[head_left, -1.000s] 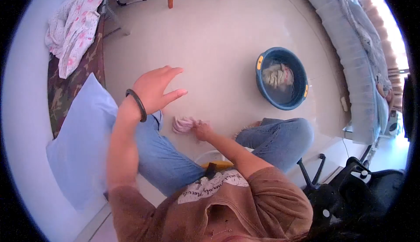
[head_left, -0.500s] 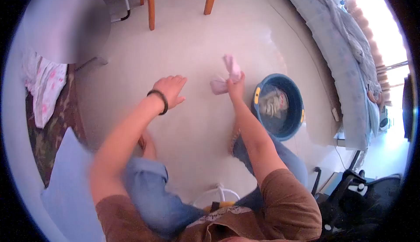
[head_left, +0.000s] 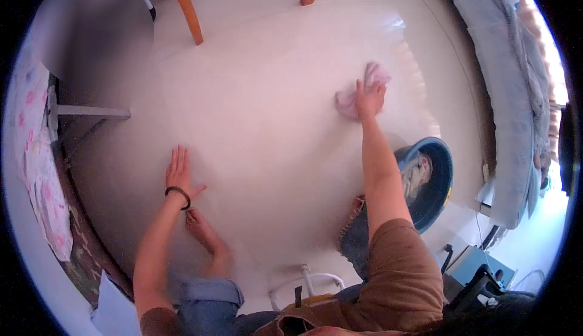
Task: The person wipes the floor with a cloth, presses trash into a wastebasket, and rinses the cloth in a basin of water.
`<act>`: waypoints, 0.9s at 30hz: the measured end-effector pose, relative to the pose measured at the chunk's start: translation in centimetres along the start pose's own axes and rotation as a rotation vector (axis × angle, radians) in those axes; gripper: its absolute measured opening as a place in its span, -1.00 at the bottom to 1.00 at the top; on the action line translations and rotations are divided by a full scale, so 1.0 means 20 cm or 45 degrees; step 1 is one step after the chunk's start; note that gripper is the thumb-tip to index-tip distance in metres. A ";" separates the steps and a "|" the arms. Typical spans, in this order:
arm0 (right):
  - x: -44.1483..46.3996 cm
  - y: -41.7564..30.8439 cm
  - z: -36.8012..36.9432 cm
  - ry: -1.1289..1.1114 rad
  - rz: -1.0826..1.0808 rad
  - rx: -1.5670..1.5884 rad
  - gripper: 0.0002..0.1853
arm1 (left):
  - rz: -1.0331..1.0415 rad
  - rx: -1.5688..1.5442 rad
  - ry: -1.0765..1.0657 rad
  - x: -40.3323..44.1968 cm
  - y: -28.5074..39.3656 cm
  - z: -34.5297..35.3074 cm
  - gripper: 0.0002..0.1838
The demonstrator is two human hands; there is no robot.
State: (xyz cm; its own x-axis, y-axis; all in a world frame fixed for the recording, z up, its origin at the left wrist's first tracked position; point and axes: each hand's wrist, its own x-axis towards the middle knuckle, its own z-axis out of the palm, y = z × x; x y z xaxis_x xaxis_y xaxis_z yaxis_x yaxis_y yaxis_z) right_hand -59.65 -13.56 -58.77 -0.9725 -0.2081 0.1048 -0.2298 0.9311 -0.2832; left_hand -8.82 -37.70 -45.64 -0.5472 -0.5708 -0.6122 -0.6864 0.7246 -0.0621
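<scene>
My right hand (head_left: 370, 98) presses a crumpled pale pink cloth (head_left: 348, 104) against the light floor (head_left: 261, 111). Parts of the cloth stick out on both sides of the fingers. Over on the left, my left hand (head_left: 178, 175) is spread with its fingers stretched out, apparently resting flat on the floor and holding nothing. A dark band circles that wrist. Beside my right forearm stands a blue basin (head_left: 448, 181), partly hidden by the arm. Wet-looking pale fabric (head_left: 416, 175) lies inside it.
Wooden chair legs (head_left: 184, 11) stand at the top. A metal leg (head_left: 94, 111) juts in from the left, near flower-patterned fabric (head_left: 45, 196). A bed edge (head_left: 504, 111) runs down the right side. A white stool frame (head_left: 308, 280) is beneath me.
My right hand has moved forward and right and brought the cloth down to the floor. My left hand has lowered toward the floor, left and back. The view has tilted downward.
</scene>
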 end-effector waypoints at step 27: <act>0.42 0.83 -0.14 0.288 0.565 0.672 -0.58 | -0.062 0.098 -0.158 0.43 0.20 -0.10 0.57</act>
State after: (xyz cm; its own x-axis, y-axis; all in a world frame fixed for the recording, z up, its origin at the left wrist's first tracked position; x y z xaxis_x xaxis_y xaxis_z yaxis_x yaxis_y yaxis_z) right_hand -71.46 1.06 -59.98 -0.9599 0.2755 0.0514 0.1408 0.6328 -0.7614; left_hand -17.15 -40.54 -49.67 -0.4477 -0.5574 -0.6992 -0.6691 0.7276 -0.1516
